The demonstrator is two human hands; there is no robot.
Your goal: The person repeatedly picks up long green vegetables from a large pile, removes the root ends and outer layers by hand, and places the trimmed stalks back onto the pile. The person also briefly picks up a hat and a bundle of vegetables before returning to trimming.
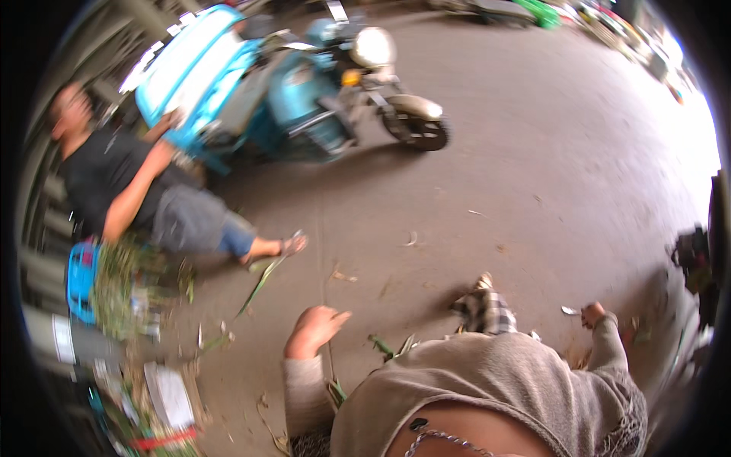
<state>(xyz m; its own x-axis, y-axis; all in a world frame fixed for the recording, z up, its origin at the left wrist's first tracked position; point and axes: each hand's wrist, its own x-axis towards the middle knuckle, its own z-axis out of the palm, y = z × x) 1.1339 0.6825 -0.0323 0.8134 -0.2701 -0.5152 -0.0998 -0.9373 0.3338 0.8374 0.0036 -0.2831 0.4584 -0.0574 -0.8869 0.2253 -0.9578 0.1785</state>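
Note:
My left hand (317, 329) hangs in front of my body over the concrete floor (434, 188), its fingers loosely extended with nothing in them. My right hand (593, 315) is out at my right side, small and with the fingers curled. A small shiny white piece (570, 311) shows right beside it; whether the hand holds this or it lies on the floor, I cannot tell. One leg in checked trousers (485, 311) reaches forward below my beige knit top (480, 371). Green leaf scraps (381, 345) lie on the floor near my body.
A blue cargo tricycle (302, 103) stands ahead to the left, with a person (131, 171) in dark clothes beside it. Below them are a blue crate (83, 283) and a blurred heap of plant stalks (127, 285). A long leaf (262, 285) and other scraps litter the floor.

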